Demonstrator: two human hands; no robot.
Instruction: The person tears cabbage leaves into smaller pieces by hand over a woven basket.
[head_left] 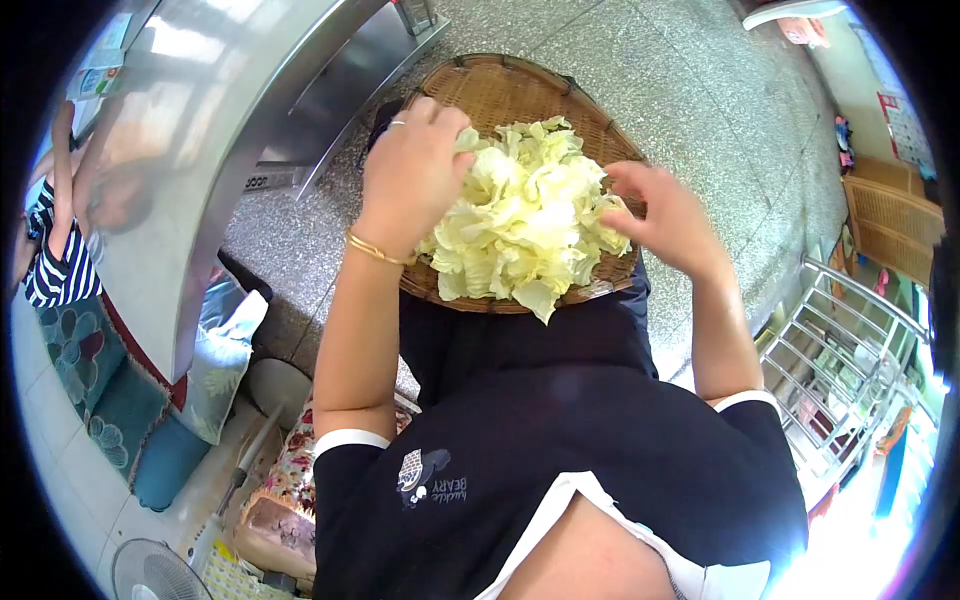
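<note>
Pale yellow-green cabbage leaves [520,220] lie heaped in a round, shallow woven bamboo basket [490,85], which rests at my lap. My left hand [415,165], with a ring and a gold bracelet, is at the upper left of the heap. Its fingers are curled, and a leaf edge shows between fingertips and thumb. On the other side, my right hand [665,215] hovers by the heap's right edge. Thumb and fingers stand apart there, with nothing seen between them.
Speckled floor tiles [690,110] surround the basket. A shiny metal-edged cabinet [330,90] stands close on the left. To the right is a metal rack [830,350]; at lower left are a fan [155,572] and a blue cushion [170,465]. Someone in striped clothing [65,260] appears at far left.
</note>
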